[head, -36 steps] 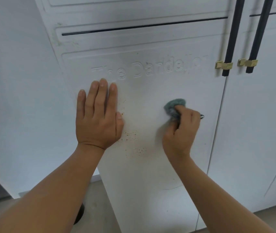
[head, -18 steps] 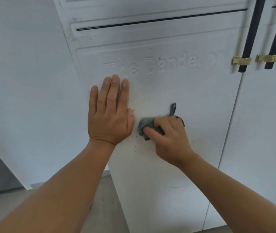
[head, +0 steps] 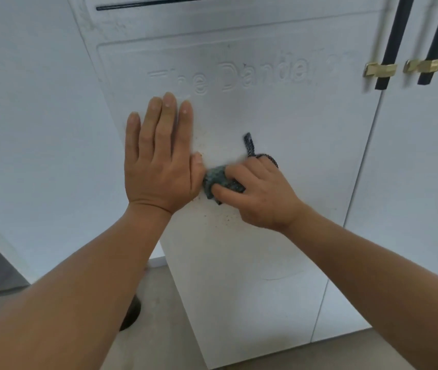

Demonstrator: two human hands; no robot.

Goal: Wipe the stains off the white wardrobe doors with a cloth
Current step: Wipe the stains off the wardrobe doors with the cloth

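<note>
Grip: right hand [head: 260, 193] clamped on bunched cloth [head: 216, 180], pressing it to wardrobe door [head: 292, 116], below the embossed lettering [head: 239, 76]. Brown specks [head: 226, 220] lie lower still, just under the grip, so next stroke prob. goes down; right hand nearest. Left hand [head: 159, 161] flat on door, below-left of lettering, thumb just beside cloth.

View: we have a single head-worn camera.
Position: we stand very near the white wardrobe door [head: 279, 116].
Facing: we look forward and down; floor [head: 164, 329] at 6 o'clock, door handles [head: 393, 41] at 1 o'clock.
</note>
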